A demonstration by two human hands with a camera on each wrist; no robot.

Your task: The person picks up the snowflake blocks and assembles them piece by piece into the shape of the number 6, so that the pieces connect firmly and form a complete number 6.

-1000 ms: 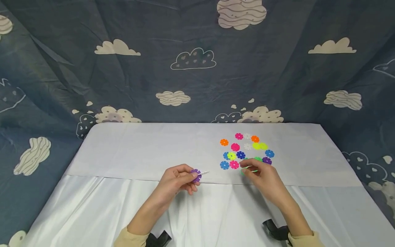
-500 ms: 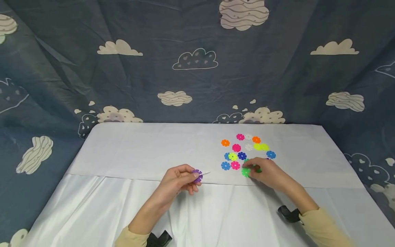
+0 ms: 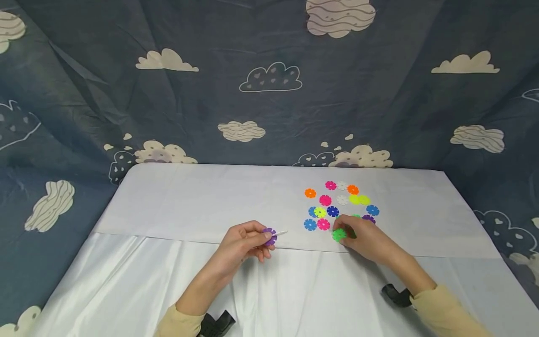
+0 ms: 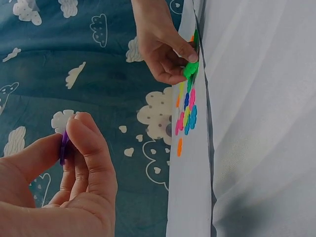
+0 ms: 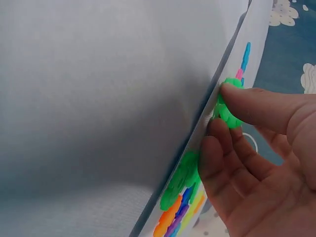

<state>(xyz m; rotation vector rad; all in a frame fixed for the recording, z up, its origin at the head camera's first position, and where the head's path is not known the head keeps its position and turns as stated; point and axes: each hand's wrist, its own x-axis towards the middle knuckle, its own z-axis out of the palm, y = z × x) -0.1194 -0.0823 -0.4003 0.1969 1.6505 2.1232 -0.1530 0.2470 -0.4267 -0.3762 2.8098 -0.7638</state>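
My left hand (image 3: 248,242) pinches a purple notched plastic disc (image 3: 269,237) between thumb and index finger, left of the loose discs. A white disc (image 3: 281,232) juts edge-on from the purple one; its notched face (image 4: 63,121) shows in the left wrist view. At the near side of the loose discs, my right hand (image 3: 364,236) pinches a bright green notched disc (image 3: 338,235) by its edge. In the right wrist view, thumb and fingertips hold this green disc (image 5: 229,106). Other green discs (image 5: 180,180) lie below that hand, partly hidden by it in the head view.
Several loose discs lie around the right hand, among them pink (image 3: 323,224), blue (image 3: 309,225), orange (image 3: 310,193), yellow (image 3: 359,200) and purple (image 3: 368,219). They rest on a white-covered table (image 3: 202,201). A dark cloud-print cloth (image 3: 269,112) hangs behind it.
My right hand has come down onto the green discs and taken one between thumb and fingers, tilting it up. The left hand stays nearly still with the joined purple and white discs.
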